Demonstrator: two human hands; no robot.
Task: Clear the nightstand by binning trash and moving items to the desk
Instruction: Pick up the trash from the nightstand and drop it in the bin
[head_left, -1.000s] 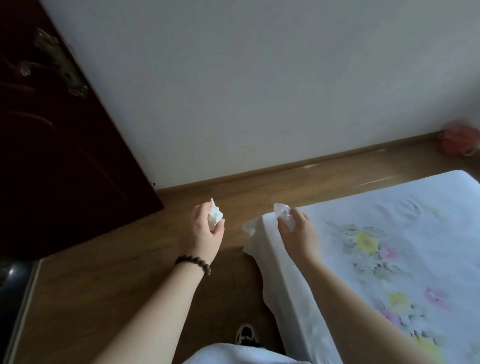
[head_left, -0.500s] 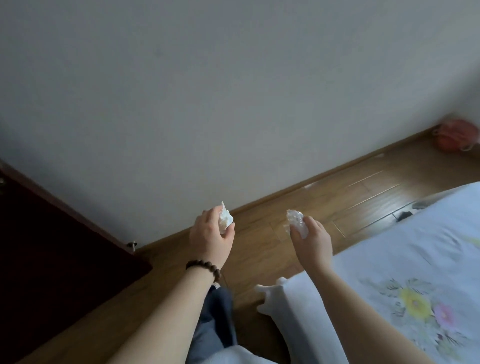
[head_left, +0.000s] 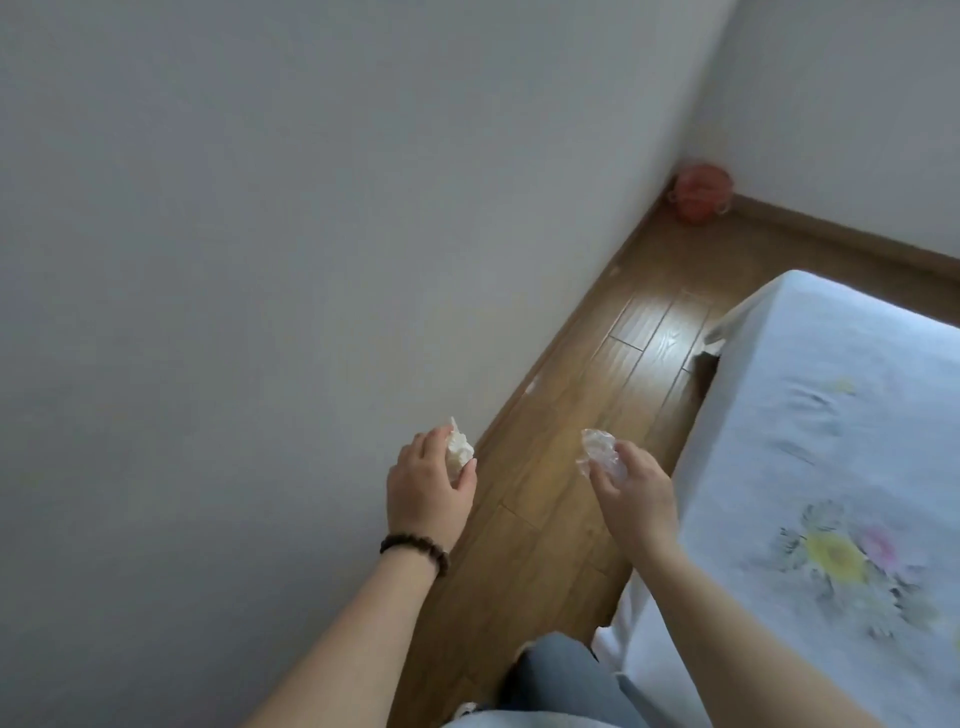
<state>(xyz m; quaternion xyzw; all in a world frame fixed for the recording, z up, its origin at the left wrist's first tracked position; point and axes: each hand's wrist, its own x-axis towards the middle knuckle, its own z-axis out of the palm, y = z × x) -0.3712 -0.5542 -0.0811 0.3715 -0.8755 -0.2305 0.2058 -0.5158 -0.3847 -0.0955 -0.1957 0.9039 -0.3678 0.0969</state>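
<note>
My left hand (head_left: 428, 488) holds a crumpled white tissue (head_left: 460, 448) at chest height, close to the wall. My right hand (head_left: 636, 493) holds a crumpled clear plastic wrapper (head_left: 597, 451) over the wooden floor, beside the bed. A small red bin (head_left: 702, 193) lined with a bag stands in the far corner of the room, well ahead of both hands. The nightstand and the desk are out of view.
A bed with a white floral sheet (head_left: 841, 467) fills the right side. A narrow strip of wooden floor (head_left: 613, 353) runs between the bed and the white wall (head_left: 311, 260) toward the corner. My leg in jeans (head_left: 561, 680) shows at the bottom.
The view has swung right and forward: the dark door has left the frame and the red bin now sits ahead in the corner. Both hands still hold their trash.
</note>
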